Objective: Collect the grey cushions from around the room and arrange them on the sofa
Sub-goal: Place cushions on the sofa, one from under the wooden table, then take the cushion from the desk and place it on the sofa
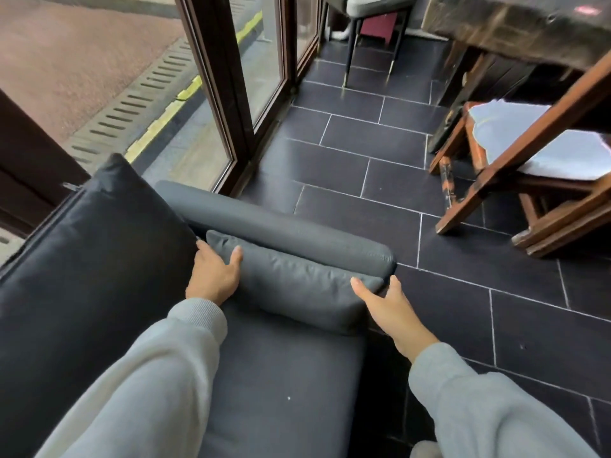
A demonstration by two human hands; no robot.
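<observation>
A long grey cushion [294, 285] lies on the dark grey sofa seat [281, 385], leaning against the sofa's padded armrest [281, 226]. My left hand [215, 276] grips the cushion's left end, thumb on its front face. My right hand [383, 302] holds its right end at the sofa's front corner, thumb on top and fingers behind. A big dark cushion [89, 259] stands upright against the sofa back on the left.
Glass doors with dark frames [231, 94] stand just beyond the armrest. Dark tiled floor [429, 242] spreads to the right. A wooden chair with a pale seat pad [535, 140] and a dark table [515, 24] stand at the upper right; a grey chair [373, 4] is farther back.
</observation>
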